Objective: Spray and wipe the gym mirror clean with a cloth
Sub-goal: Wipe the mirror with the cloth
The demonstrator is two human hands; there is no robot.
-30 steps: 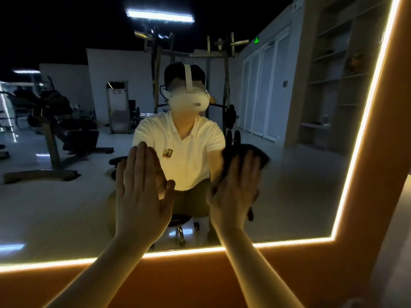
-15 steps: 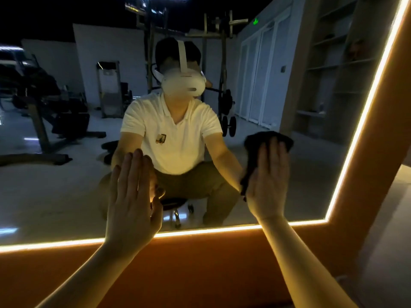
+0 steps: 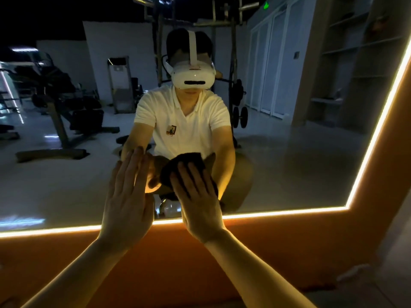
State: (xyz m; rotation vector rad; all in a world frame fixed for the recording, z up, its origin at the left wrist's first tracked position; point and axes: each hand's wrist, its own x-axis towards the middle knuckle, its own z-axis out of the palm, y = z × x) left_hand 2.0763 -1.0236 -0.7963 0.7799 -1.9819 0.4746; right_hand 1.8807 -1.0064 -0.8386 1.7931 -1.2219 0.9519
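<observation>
Cloth (image 3: 185, 160) sits low on the mirror (image 3: 289, 170), near its bottom edge, pressed by the right hand (image 3: 198, 196) with straight fingers (image 3: 189, 176). The left hand (image 3: 126, 196) lies flat beside it, released.

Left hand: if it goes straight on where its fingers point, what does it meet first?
The left hand lies flat toward the mirror, fingers pointing up. Upward the way looks free: only bare glass. The dark cloth sits to its right, probably outside that line.

Black cloth (image 3: 178, 165), orange wall (image 3: 178, 258), white shirt (image 3: 184, 125)
</observation>
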